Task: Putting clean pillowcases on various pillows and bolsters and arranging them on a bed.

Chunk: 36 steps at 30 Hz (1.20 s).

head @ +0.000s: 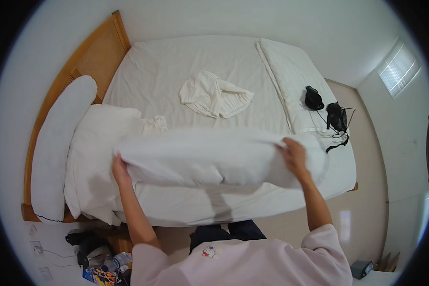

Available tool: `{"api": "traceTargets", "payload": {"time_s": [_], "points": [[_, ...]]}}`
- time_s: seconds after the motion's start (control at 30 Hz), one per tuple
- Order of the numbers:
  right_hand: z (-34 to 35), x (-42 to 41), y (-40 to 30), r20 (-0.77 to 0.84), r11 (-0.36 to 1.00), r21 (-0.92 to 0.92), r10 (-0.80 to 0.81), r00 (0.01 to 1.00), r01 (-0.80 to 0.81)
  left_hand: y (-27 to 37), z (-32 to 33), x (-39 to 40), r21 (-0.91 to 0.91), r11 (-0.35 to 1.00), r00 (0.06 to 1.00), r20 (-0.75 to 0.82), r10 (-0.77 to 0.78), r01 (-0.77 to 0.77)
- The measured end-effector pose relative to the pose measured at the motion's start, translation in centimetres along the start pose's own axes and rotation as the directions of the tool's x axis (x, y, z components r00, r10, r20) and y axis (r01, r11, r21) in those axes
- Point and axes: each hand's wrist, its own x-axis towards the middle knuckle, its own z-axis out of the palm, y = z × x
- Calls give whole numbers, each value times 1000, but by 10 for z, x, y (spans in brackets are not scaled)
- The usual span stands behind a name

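Note:
A long white bolster or cushion (200, 157) spans the space between my two hands, above the near side of the bed. Motion blurs its edges. My left hand (121, 169) pinches its left end near the pillow. My right hand (294, 156) grips the upper edge toward its right end. Cream elastic-waist shorts (214, 94) lie crumpled on the white fitted sheet (157, 71) beyond. Behind the held piece, another cream garment (155, 124) with gathered fabric is partly covered.
A white pillow (100, 139) and a second bolster (57, 153) rest by the wooden headboard (100, 50). A folded white cover (289, 68) lies across the bed's foot, with black bras (336, 116) on it. Below left, a bedside table holds a plastic bottle (117, 261) and cables.

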Motion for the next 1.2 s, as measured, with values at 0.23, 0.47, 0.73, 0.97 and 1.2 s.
{"api": "traceTargets", "payload": {"time_s": [0.23, 0.47, 0.73, 0.97, 1.2], "points": [[-81, -8, 34, 214, 929, -70, 369, 905, -362, 18, 183, 7, 407, 889, 962, 249, 111, -208], [-1, -140, 139, 419, 876, 24, 428, 801, -481, -132, 145, -144, 722, 687, 743, 417, -524, 79], [83, -240, 142, 951, -419, 123, 309, -14, -900, -185, 32, -370, 811, 437, 478, 227, -848, 389], [114, -120, 103, 503, 89, 745, 576, 644, -662, -137, 66, -424, 761, 583, 673, 274, -687, 285], [-132, 98, 83, -322, 757, 633, 66, 945, 163, -103, 89, -418, 540, 746, 836, 131, -532, 390]]}}
